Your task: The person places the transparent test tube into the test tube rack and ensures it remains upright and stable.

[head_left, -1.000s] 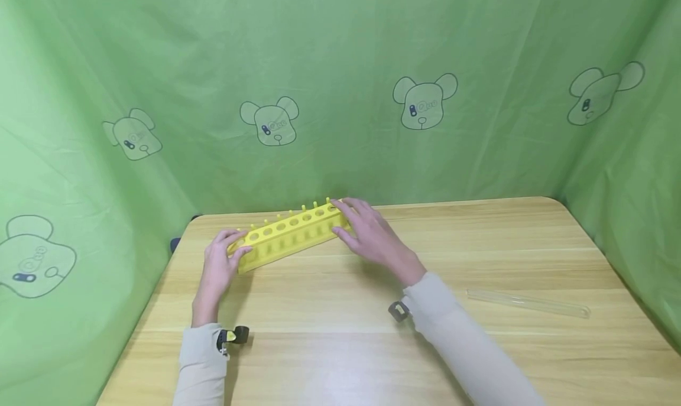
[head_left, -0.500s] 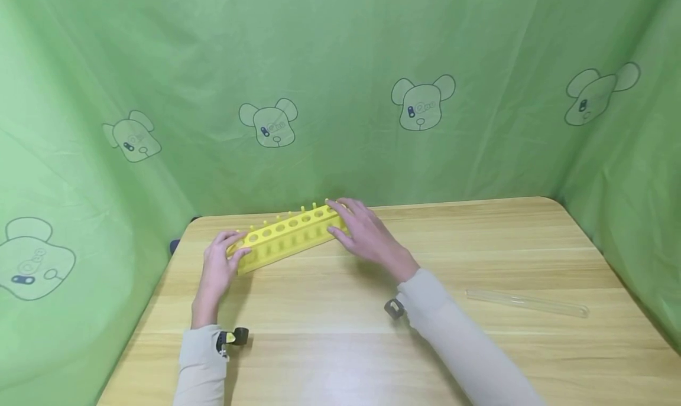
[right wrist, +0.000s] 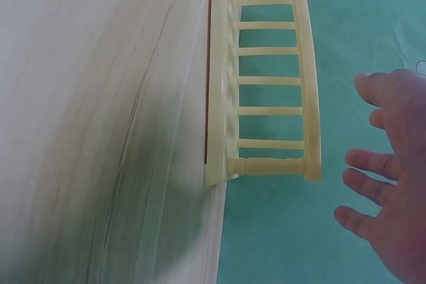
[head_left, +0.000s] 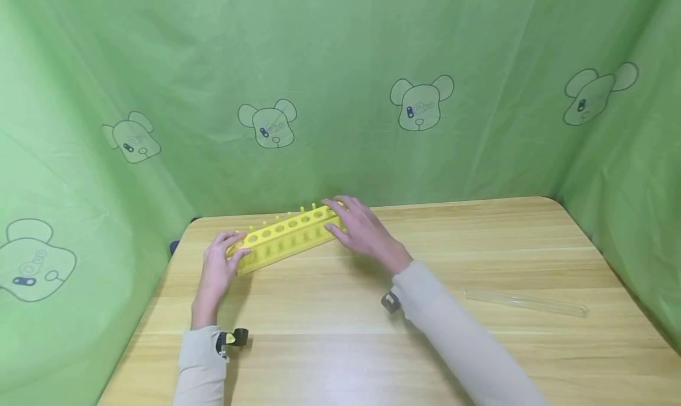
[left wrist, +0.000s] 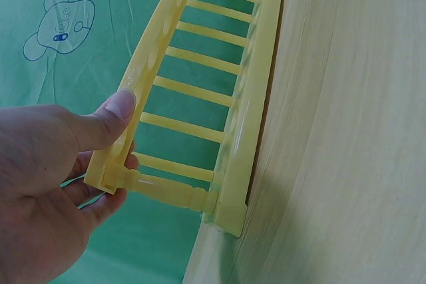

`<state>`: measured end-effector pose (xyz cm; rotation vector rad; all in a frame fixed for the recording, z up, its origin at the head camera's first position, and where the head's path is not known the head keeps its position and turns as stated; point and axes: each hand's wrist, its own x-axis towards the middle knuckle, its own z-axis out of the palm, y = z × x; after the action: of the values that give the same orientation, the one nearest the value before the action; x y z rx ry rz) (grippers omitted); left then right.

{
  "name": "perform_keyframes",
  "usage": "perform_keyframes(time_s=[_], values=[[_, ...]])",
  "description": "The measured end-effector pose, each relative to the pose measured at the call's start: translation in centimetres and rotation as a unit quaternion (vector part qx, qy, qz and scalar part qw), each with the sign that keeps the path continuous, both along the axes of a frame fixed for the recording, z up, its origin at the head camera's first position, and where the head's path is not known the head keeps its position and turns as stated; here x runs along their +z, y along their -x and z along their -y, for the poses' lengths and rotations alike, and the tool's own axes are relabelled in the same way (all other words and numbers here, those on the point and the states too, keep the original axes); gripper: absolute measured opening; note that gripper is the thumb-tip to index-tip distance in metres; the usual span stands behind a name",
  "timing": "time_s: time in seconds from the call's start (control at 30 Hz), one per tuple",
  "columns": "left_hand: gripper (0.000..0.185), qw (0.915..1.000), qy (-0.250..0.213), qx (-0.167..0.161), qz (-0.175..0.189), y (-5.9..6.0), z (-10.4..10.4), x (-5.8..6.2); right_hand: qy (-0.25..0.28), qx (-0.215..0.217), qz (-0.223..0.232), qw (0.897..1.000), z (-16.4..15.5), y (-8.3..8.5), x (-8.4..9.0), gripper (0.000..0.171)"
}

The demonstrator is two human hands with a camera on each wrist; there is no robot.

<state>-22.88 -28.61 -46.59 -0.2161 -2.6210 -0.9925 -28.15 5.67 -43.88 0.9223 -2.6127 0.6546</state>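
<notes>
Here, we count one of nearly everything, two hands aside.

Rack: we see one yellow test-tube rack (head_left: pixel 287 236) standing on the table, near its far left corner and lying at a slant — its right end further back than its left. In the head view we count about seven round holes along its top plate and a few small pegs along the back edge; the far end is covered, so we cannot give a sure total.

Left hand: our left hand (head_left: pixel 219 264) grips the rack's near left end. The left wrist view shows the thumb (left wrist: pixel 110 114) pressed on the top plate and the fingers curled beneath it, beside the end post.

Right hand: our right hand (head_left: pixel 362 231) lies over the rack's right end with fingers spread and fairly straight. In the right wrist view the fingers (right wrist: pixel 373 164) stand just beside the end of the rack (right wrist: pixel 266 108) with a gap showing — so we take it as relaxed and holding nothing; whether a fingertip touches the top plate, we cannot tell.

Tube: one clear glass test tube (head_left: pixel 527 303) lies flat on the table, well apart from the rack, out to the right.

Table: one light wooden table (head_left: pixel 340 347) carries both things.

Backdrop: one green cloth (head_left: pixel 340 69) hangs round the table, and in the head view we count six printed bear heads on it.
</notes>
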Motion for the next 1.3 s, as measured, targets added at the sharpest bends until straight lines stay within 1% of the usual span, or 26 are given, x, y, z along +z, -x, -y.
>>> perform_keyframes(time_s=[0.37, 0.67, 0.83, 1.13, 1.3], values=[[0.042, 1.0000, 0.003, 0.000, -0.007, 0.1, 0.2, -0.1, -0.010, 0.004, 0.018, 1.000, 0.8, 0.8, 0.1, 0.057], [0.041, 0.9999, 0.005, -0.001, -0.011, 0.2, 0.3, -0.1, -0.034, 0.001, 0.036, 0.999, 1.4, 1.6, 0.2, 0.055], [0.042, 0.9998, 0.006, -0.003, -0.017, 0.1, 0.3, -0.1, -0.038, 0.002, 0.045, 0.998, 1.7, 1.8, 0.2, 0.053], [0.042, 1.0000, 0.003, -0.002, -0.006, 0.1, 0.2, -0.2, -0.024, 0.007, 0.053, 0.998, 2.1, 2.2, -0.9, 0.052], [0.042, 1.0000, -0.001, -0.004, -0.007, 0.1, 0.1, -0.2, -0.019, 0.012, 0.045, 0.999, 2.3, 2.3, -1.3, 0.051]])
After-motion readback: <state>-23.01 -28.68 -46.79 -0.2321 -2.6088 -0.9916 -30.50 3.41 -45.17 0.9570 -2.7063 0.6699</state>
